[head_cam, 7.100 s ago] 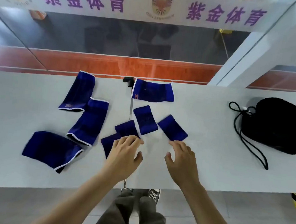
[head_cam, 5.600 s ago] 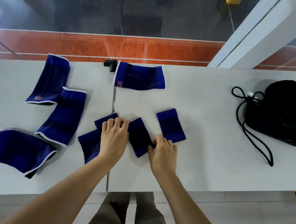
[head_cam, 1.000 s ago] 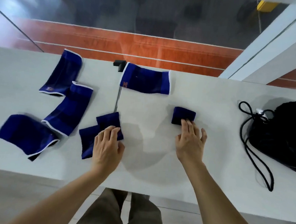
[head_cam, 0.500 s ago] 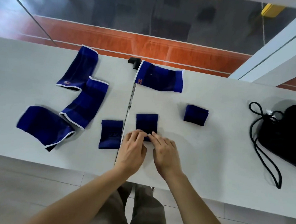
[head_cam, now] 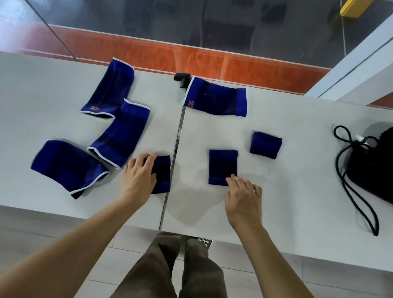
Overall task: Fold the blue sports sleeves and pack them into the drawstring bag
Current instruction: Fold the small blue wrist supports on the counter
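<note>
A white table (head_cam: 293, 179), divided by a seam near the centre of the frame, is viewed from above. The left hand (head_cam: 139, 177) is laid flat, fingers extended, on a small blue sleeve (head_cam: 162, 176) just left of the seam; nothing is clenched, and the sleeve is pressed under the palm rather than gripped. The right hand (head_cam: 243, 197) is held loosely open at lower centre, its fingertips (head_cam: 232, 178) touching the near right corner of a second small blue sleeve (head_cam: 222, 167), which lies flat and unfolded; whether the corner is pinched cannot be told. A folded blue sleeve (head_cam: 265, 145) is seen just beyond it, toward the upper right, apart from both hands. Four larger blue sleeves with white edging remain unfolded — one (head_cam: 216, 96) at upper centre beside a small black bracket (head_cam: 181, 79) at the far table edge, and three at the left: an upper one (head_cam: 110, 89), a middle one (head_cam: 119, 135) touching or overlapping its lower end, and a lower one (head_cam: 67, 166) whose right end is touched by the middle one. The black drawstring bag (head_cam: 385, 162) lies at the right edge of the frame, its cord (head_cam: 349, 182) looped out across the table toward the near edge — well apart from all sleeves.
</note>
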Available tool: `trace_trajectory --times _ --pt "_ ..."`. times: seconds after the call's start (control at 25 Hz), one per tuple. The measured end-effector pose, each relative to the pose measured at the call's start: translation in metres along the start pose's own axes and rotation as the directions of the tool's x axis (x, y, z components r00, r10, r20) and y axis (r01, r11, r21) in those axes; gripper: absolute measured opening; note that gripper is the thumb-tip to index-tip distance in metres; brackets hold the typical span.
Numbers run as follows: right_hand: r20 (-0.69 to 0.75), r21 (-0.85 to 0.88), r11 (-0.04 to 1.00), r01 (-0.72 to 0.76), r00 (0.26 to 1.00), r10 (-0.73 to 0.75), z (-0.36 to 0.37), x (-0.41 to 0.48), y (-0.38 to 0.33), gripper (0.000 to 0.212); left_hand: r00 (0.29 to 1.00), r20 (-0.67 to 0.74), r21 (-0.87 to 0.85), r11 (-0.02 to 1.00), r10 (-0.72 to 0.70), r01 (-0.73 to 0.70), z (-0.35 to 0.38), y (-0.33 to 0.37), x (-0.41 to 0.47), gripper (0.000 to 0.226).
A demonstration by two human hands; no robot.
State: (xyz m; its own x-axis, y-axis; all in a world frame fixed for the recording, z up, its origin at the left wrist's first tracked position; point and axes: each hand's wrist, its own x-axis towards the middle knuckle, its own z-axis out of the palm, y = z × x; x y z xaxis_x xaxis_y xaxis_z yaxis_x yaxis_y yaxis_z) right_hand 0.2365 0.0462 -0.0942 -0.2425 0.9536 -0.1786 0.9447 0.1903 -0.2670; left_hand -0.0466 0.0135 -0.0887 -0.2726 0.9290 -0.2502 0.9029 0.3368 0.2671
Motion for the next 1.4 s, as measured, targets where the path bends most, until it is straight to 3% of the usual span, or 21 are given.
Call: trace_trajectory --times 0.08,0.24,0.4,0.56,0.68,0.8,0.96,1.4 --pt "-0.012 0.053 0.999 -0.009 1.0 0.009 -0.003 -0.001 -0.008 0.04 0.999 -0.026 -0.051 0.998 -0.027 0.026 0.001 0.003 -0.001 0.044" --pt "0.045 0.289 0.957 0.004 0.999 -0.018 -0.004 -0.01 -0.038 0.037 0.998 0.063 -0.372 0.928 0.022 0.003 0.0 0.018 -0.008 0.021" --pt "0.213 0.605 0.779 -0.165 0.976 0.041 -0.006 -0.018 -0.048 0.03 0.983 0.126 -0.576 0.817 0.134 -0.037 -0.01 0.053 -0.008 0.022" --pt "0.184 0.716 0.639 -0.281 0.959 0.216 -0.017 -0.016 -0.026 0.014 0.97 0.195 -0.695 0.718 0.143 0.034 -0.015 0.096 0.015 0.021" --pt "0.15 0.767 0.55 -0.331 0.926 0.347 -0.027 -0.008 -0.014 0.015 0.967 0.204 -0.653 0.757 0.151 0.02 -0.016 0.118 0.035 0.026" --pt "0.145 0.782 0.504 -0.367 0.893 0.426 -0.028 0.006 -0.001 0.013 0.953 0.16 -0.501 0.853 0.256 -0.145 -0.005 0.136 0.058 0.023" --pt "0.162 0.715 0.546 -0.436 0.863 0.478 -0.02 0.017 0.003 0.009 0.936 0.102 -0.357 0.891 0.336 -0.281 0.016 0.138 0.076 0.016" --pt "0.129 0.579 0.669 -0.465 0.863 0.488 -0.001 0.026 0.002 0.012 0.933 0.026 -0.287 0.897 0.359 -0.337 0.033 0.138 0.078 0.007"
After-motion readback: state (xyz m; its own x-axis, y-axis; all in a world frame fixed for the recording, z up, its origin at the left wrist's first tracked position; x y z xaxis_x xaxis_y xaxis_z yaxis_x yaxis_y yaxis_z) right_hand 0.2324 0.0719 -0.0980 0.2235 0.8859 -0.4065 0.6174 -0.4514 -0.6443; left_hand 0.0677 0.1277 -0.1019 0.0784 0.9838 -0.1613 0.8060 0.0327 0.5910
